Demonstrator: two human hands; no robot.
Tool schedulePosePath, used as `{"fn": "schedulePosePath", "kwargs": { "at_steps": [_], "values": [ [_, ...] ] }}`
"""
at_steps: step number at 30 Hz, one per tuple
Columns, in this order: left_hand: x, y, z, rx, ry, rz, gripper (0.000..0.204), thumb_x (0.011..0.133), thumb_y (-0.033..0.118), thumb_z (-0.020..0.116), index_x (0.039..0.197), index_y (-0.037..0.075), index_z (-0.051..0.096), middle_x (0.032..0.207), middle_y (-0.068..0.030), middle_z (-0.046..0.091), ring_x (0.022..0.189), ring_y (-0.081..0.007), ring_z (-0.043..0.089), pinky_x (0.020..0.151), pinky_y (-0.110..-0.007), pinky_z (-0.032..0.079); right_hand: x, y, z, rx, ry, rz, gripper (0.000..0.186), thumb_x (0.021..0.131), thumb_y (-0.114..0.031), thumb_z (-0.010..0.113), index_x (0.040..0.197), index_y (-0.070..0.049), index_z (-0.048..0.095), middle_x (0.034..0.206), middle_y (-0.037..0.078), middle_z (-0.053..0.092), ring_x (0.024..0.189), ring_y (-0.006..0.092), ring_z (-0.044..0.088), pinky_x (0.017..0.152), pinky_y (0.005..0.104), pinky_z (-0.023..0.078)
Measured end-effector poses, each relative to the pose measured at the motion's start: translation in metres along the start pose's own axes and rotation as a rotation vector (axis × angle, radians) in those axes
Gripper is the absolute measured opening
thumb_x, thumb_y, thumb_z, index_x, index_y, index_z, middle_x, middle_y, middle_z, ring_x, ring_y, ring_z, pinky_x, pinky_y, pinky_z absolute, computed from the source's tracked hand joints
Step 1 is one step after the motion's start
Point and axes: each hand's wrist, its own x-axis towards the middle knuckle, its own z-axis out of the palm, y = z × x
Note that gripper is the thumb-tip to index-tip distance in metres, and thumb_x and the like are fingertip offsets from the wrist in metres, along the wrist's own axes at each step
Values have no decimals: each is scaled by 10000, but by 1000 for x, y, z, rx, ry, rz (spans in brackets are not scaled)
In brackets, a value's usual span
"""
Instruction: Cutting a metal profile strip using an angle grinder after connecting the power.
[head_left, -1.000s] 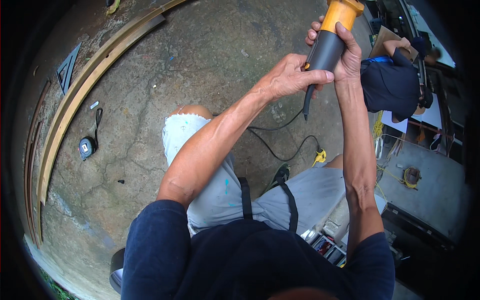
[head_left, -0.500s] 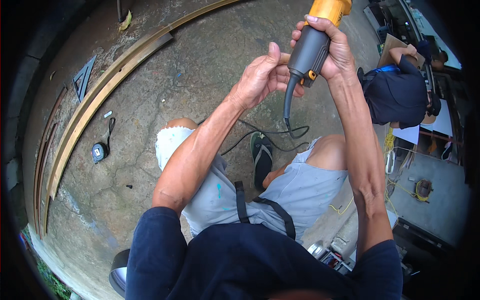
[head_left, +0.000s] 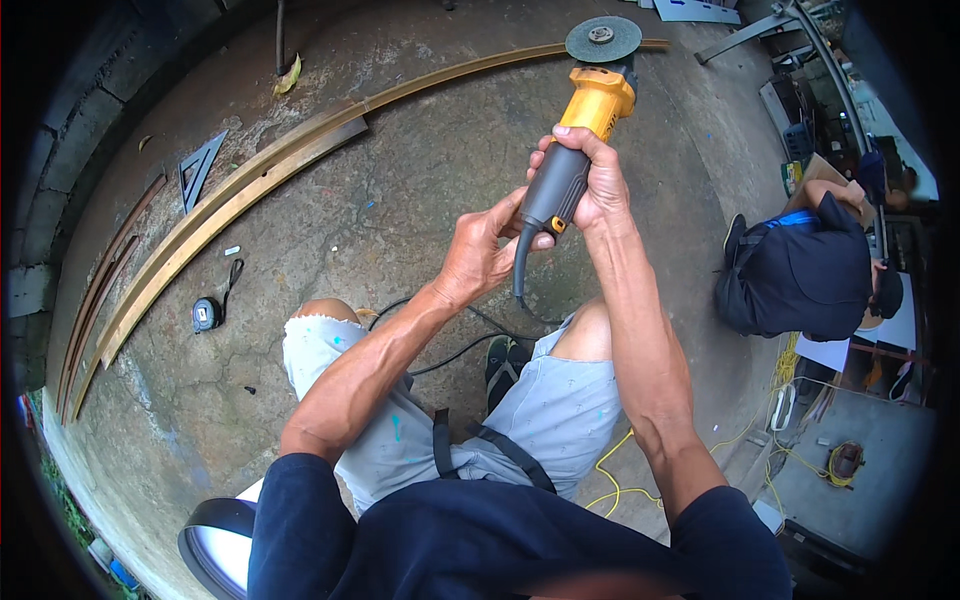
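Grinder [head_left: 598, 103] in hand, upper centre of the frame

Strips [head_left: 225, 200] curve from far left to the top, passing behind its disc [head_left: 582, 43]; a square [head_left: 205, 172] and tape [head_left: 206, 315] lie left, a co-worker [head_left: 805, 280] at right. Grinder: yellow front, dark grey body. Right fingers [head_left: 586, 142] wrap the body; left fingers [head_left: 505, 211] half-curl at its tail, grip unclear.

Before you, the concrete floor [head_left: 430, 145] carries wooden strips [head_left: 262, 177], a set square [head_left: 207, 168], tape measure [head_left: 206, 314], leaf [head_left: 288, 76] and black cord [head_left: 455, 354].
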Motion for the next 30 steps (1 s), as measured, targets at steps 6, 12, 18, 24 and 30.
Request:
{"fn": "schedulePosePath", "kwargs": {
  "at_steps": [6, 12, 18, 24, 30],
  "values": [
    [13, -7, -14, 129, 29, 41, 645, 858, 252, 817, 1398, 36, 539, 980, -171, 756, 892, -280, 766, 778, -389, 616, 27, 6, 1, 4, -32, 43, 314, 787, -128, 772, 1004, 15, 596, 827, 124, 668, 723, 238, 695, 698, 409, 626],
    [13, -11, -15, 233, -17, 25, 558, 891, 196, 768, 1356, -3, 533, 960, -215, 745, 872, -329, 762, 784, -422, 615, 38, 12, -6, 26, -91, 88, 310, 787, -115, 759, 1010, 11, 584, 823, 122, 664, 721, 228, 694, 691, 404, 628],
    [35, -17, -37, -88, -143, -207, 465, 934, 123, 656, 1348, -46, 529, 1108, -243, 717, 1011, -320, 730, 895, -419, 587, 52, 11, -16, -16, -100, 62, 312, 783, -114, 755, 1015, 7, 583, 836, 115, 667, 715, 220, 693, 683, 398, 627],
    [48, -21, -28, -386, -164, -454, 801, 918, 591, 665, 1261, -124, 552, 1033, -191, 676, 960, -229, 691, 880, -358, 582, 61, 15, -7, -2, -183, 78, 312, 782, -147, 754, 1005, 5, 599, 832, 108, 659, 726, 214, 684, 697, 390, 619],
    [58, -14, -17, -344, -14, -455, 704, 942, 551, 657, 1205, -97, 570, 993, -148, 655, 871, -195, 689, 725, -310, 599, 73, 23, 2, 21, -220, 59, 317, 766, -151, 765, 985, 19, 611, 818, 125, 661, 702, 223, 685, 669, 385, 617]
  ]
}}
